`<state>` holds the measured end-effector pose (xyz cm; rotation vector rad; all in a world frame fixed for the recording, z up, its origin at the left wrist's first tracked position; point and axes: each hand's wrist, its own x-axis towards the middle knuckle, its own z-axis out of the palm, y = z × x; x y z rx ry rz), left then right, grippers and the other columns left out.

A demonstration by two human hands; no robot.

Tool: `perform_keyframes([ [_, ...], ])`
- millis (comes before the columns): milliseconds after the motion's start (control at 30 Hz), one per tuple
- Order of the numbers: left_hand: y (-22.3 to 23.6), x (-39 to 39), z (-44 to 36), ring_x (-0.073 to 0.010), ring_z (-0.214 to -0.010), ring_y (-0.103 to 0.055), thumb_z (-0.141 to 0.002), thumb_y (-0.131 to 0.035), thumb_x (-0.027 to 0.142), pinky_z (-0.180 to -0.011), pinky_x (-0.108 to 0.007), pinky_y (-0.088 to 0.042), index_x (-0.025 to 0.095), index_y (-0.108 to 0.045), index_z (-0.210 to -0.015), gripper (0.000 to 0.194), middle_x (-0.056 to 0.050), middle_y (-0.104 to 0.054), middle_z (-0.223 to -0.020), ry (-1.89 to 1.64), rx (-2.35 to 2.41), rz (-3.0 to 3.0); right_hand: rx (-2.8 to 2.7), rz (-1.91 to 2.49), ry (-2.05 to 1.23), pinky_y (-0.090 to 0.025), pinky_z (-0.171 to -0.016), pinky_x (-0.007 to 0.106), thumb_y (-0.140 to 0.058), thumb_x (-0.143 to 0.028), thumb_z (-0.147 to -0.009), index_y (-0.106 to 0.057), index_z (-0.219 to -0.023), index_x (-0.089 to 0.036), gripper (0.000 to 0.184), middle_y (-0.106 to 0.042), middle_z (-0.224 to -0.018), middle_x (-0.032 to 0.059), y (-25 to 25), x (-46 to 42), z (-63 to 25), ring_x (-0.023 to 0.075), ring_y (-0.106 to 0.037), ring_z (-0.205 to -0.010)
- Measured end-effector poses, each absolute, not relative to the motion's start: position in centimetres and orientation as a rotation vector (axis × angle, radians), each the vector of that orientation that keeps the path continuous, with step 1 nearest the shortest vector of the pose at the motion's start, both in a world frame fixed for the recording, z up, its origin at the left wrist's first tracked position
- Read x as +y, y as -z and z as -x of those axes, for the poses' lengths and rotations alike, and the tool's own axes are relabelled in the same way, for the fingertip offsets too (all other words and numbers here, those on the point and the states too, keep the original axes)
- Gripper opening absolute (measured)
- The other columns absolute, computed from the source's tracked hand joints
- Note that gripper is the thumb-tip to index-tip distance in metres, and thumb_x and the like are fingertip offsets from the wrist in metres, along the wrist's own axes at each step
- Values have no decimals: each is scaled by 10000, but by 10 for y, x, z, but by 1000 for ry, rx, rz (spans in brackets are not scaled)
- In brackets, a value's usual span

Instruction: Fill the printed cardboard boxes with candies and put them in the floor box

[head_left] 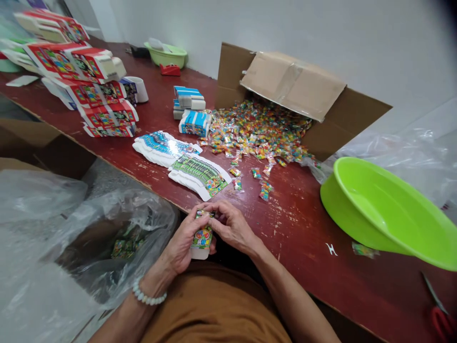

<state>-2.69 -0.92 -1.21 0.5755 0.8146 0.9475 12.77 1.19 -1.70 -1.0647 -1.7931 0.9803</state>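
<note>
Lime green against dark red

On my feed, the basin [382, 207] glows plain lime; the tabletop [303, 228] is dark red with pale scuffs. I see multicoloured sweets [264, 131], a green box [202, 236] patterned with bright rounds, and a brown shirt [214, 305].

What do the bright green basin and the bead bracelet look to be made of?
Bright green basin: apparently smooth, glossy plastic, given its even color and soft highlights.
Bead bracelet: pale, rounded beads with a slight sheen, perhaps stone or glass; the view cannot settle which.

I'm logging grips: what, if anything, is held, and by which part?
A small green printed carton: the left hand grips its sides; the right hand holds its upper end, opposite the white flap.
</note>
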Motion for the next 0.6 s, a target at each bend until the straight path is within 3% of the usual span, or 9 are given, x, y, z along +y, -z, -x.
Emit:
perform_keyframes([
  [67,8,-7,31,-177,-510,-679,-790,-807,336,-460,-290,-585,239,-595,-1173,448,4,-720,-775,-1015,777,-517,-1774,1064,-1013,-526,-806,316,-689,-305,-889,-656,-1209,-233,331,-649,-1107,62,17,10,-122,178,-620,-928],
  [167,-1,0,37,-186,-698,-732,-771,-837,285,-633,-297,-629,212,-633,-1134,423,-42,-769,-923,-1179,756,-403,-1669,1120,-1027,-535,-882,350,-839,-373,-747,-452,-1432,-255,795,-568,-1300,100,20,-2,-113,210,-603,-1055],
  [200,-3,2,38,-188,-727,-732,-752,-854,292,-665,-301,-630,200,-647,-1111,424,-48,-774,-938,-1216,764,-378,-1630,1138,-1061,-538,-869,349,-842,-378,-741,-423,-1444,-253,828,-587,-1280,99,22,-6,-112,208,-612,-1034],
  [333,0,6,44,-171,-697,-699,-616,-939,311,-634,-272,-604,165,-669,-947,452,-25,-751,-839,-1219,903,-489,-1468,1096,-1337,-527,-751,305,-707,-389,-866,-623,-1150,-226,338,-689,-895,15,28,0,-129,160,-634,-783],
  [400,10,2,50,-161,-682,-685,-571,-954,281,-598,-249,-579,178,-638,-900,467,-5,-733,-802,-1141,1018,-634,-1419,1092,-1358,-524,-754,305,-726,-407,-836,-649,-1083,-215,322,-694,-891,14,26,21,-149,160,-637,-776],
  [500,28,-8,64,-185,-686,-676,-593,-924,321,-572,-258,-539,211,-643,-1004,509,-3,-727,-811,-827,1057,-826,-1481,1415,-965,-511,-821,351,-641,-419,-889,-656,-1080,-194,296,-698,-936,46,21,60,-177,187,-632,-821],
  [600,39,-17,82,-191,-697,-637,-676,-838,353,-614,-251,-479,203,-720,-952,336,-4,-706,-759,-500,1044,-1155,-1593,1893,-460,-461,-931,414,-693,-395,-869,-659,-1040,-157,295,-670,-1070,143,23,88,-186,275,-624,-1025],
])
